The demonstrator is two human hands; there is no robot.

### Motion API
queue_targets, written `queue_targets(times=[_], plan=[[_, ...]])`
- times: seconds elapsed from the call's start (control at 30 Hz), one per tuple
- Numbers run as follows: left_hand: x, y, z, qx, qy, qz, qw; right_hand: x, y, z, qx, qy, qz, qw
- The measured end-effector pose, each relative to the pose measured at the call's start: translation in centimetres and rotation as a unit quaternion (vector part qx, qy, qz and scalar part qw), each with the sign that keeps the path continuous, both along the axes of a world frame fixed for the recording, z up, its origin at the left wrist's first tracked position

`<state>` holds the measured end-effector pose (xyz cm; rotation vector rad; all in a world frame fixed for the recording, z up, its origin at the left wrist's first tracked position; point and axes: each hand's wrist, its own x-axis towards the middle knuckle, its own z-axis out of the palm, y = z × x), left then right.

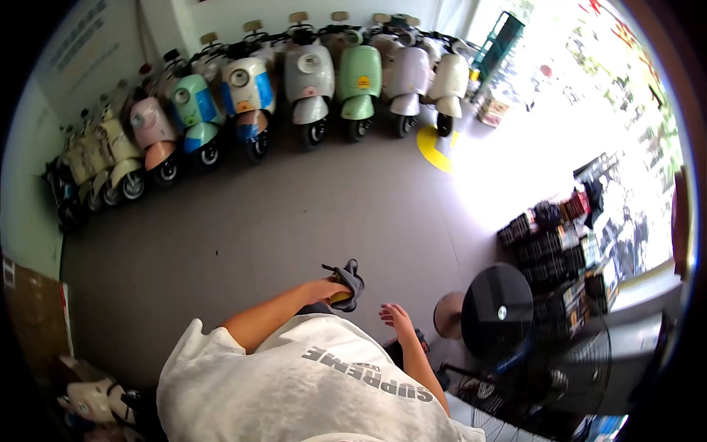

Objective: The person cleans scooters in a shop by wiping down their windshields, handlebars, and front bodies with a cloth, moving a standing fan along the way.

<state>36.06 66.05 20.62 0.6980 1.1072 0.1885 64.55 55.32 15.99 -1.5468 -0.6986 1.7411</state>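
Observation:
My left hand is closed around a dark grey object with a yellow patch and a thin black part sticking out; its exact kind is too small to make out. The hand is held out in front of my white T-shirt, above the grey floor. To the right, my right hand hangs in the air, its fingers apart and nothing in them. It is nearest to a round brown seat and a black round-topped stool.
Several scooters, among them a green one, line the back wall. Stacked boxes stand by the bright window on the right. A fan is at lower right. A cardboard box leans at left, and a yellow ring marks the floor.

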Motion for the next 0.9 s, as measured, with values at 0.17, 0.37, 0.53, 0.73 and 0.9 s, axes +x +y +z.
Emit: queue_targets(times=[0.17,0.37,0.53,0.73,0.9], plan=[[-4.6,4.7,3.4,0.086,-0.007,-0.041,0.995,-10.6,11.3,7.3,0.095,0.095,0.094,0.986],[-10.9,9.7,0.2,0.101,-0.072,0.004,0.992,-18.6,20.3,6.3,0.124,0.070,0.208,0.968],[-16.4,10.6,2.9,0.041,-0.039,0.093,0.994,-23.3,26.2,7.2,0.020,0.098,0.285,0.953],[-18.4,12.7,2.5,0.011,-0.109,0.263,0.959,-26.3,32.4,6.0,-0.073,0.175,0.239,0.953],[-18.2,18.9,0.9,0.014,-0.030,0.258,0.965,-25.0,39.7,4.1,-0.069,0.217,0.220,0.949]])
